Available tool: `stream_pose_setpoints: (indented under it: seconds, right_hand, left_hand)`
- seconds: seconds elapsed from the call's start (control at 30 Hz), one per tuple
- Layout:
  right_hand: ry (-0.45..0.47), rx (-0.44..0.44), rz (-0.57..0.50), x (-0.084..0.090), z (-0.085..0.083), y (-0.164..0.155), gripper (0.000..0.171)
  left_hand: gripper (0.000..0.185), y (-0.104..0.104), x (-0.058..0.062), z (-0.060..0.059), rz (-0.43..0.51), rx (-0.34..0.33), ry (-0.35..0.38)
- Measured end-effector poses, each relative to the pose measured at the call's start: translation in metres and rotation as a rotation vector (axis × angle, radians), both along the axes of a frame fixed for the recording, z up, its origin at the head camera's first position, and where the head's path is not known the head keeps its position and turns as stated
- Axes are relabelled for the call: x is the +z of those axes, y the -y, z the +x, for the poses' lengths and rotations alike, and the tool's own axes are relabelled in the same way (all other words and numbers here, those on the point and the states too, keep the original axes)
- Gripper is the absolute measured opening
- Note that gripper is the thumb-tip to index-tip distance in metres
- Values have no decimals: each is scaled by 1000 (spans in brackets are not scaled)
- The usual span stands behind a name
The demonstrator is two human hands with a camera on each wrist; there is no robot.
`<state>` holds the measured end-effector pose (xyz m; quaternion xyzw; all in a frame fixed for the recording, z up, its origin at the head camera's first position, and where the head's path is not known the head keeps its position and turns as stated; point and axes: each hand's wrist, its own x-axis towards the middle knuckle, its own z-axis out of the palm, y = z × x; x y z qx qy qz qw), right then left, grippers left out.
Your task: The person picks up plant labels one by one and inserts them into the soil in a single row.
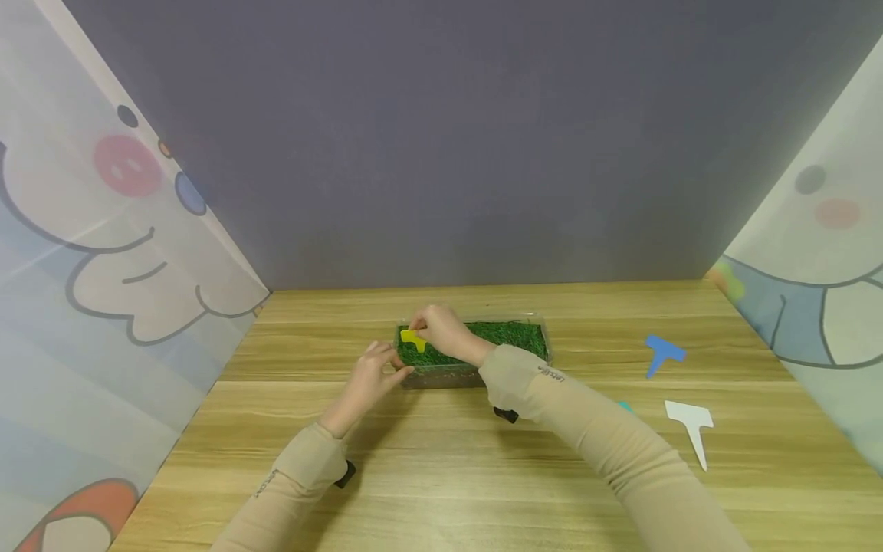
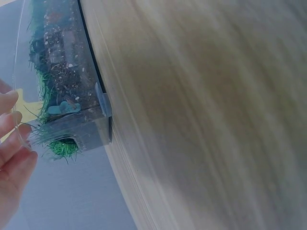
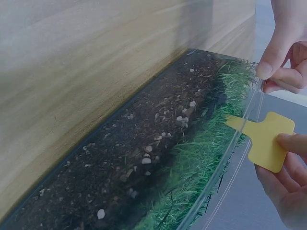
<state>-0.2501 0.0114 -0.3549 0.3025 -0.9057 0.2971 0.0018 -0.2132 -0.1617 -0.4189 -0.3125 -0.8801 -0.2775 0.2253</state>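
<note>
Planter (image 1: 448,377), clear rectangular plastic: left hand (image 1: 375,379) pinches its left-end rim; right hand (image 1: 444,335) pinches yellow T-shaped plastic tag (image 3: 268,138), stem reaching planter's green grass (image 1: 517,334).

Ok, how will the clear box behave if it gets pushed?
The clear box is probably heavy for its size, given the soil filling its lower part. Long and low, it seems unlikely to tip. Its thin-looking rim may flex where the left hand pinches it.
</note>
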Motion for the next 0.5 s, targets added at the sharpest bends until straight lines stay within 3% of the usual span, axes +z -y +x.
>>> stream_pose_setpoints:
  seconds: [0.5]
  right_hand:
    - [62, -2, -43, 3, 5, -7, 20]
  left_hand:
    - [20, -1, 0, 1, -12, 20, -21]
